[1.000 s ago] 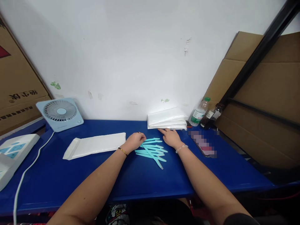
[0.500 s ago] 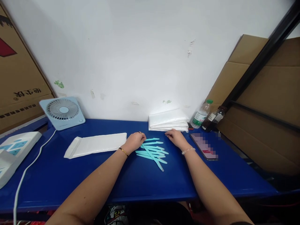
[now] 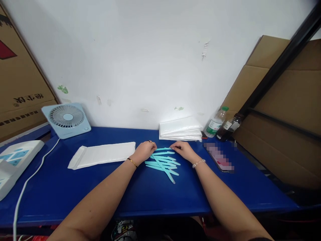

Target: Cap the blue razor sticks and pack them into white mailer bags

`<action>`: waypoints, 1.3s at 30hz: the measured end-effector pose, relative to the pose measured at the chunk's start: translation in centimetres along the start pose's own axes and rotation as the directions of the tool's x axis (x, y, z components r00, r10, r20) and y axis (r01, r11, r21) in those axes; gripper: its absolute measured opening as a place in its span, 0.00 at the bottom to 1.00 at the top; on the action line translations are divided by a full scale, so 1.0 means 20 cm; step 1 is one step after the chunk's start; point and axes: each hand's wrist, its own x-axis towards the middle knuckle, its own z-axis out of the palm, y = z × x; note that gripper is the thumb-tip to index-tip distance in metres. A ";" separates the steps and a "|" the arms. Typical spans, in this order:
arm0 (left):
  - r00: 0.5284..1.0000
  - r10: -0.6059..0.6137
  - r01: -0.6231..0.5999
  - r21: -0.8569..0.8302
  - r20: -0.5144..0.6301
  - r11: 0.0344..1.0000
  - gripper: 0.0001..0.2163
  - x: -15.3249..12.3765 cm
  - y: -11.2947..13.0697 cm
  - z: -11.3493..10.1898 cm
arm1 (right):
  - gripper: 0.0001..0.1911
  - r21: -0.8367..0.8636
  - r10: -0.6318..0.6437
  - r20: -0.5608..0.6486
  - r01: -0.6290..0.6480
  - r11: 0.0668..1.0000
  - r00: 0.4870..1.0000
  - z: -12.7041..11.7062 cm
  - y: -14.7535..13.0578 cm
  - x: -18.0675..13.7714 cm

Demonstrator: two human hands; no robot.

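Observation:
Several slim turquoise sticks that look like eyebrow razors (image 3: pixel 165 164) lie fanned and partly crossed on the blue table. At the far end of the fan, my left hand (image 3: pixel 145 150) pinches the left end of the farthest eyebrow razor (image 3: pixel 163 149). The thumb and fingertips of my right hand (image 3: pixel 184 149) are closed on its right end. Left of my left hand lies a flat white padded pouch (image 3: pixel 105 154). A stack of white padded pouches (image 3: pixel 179 130) stands behind my hands, against the wall.
A light-blue fan (image 3: pixel 67 118) stands at the back left, with a white cable (image 3: pixel 32 175) running forward past a white device (image 3: pixel 18 157). To the right are a phone (image 3: pixel 218 157), a green-capped bottle (image 3: pixel 216 124), a dark bottle (image 3: pixel 228 127) and cardboard (image 3: pixel 286 134).
My right hand has moved left and closed on the right end of the farthest eyebrow razor. My left hand has stayed almost in place.

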 end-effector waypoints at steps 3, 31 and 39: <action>1.000 0.020 -0.020 -0.013 0.021 1.000 0.10 0.00 0.02 0.00 | 0.11 0.013 -0.018 0.026 0.017 1.000 1.000 0.02 -0.03 0.01; 0.931 0.212 -0.290 0.253 0.296 0.923 0.09 -0.17 0.36 -0.03 | 0.13 -0.650 0.030 0.229 0.130 0.749 0.973 0.15 -0.52 -0.26; 0.987 0.070 -0.095 0.182 0.141 0.979 0.07 -0.24 0.40 -0.01 | 0.09 -0.575 -0.064 0.229 0.188 0.796 0.971 -0.02 -0.62 -0.28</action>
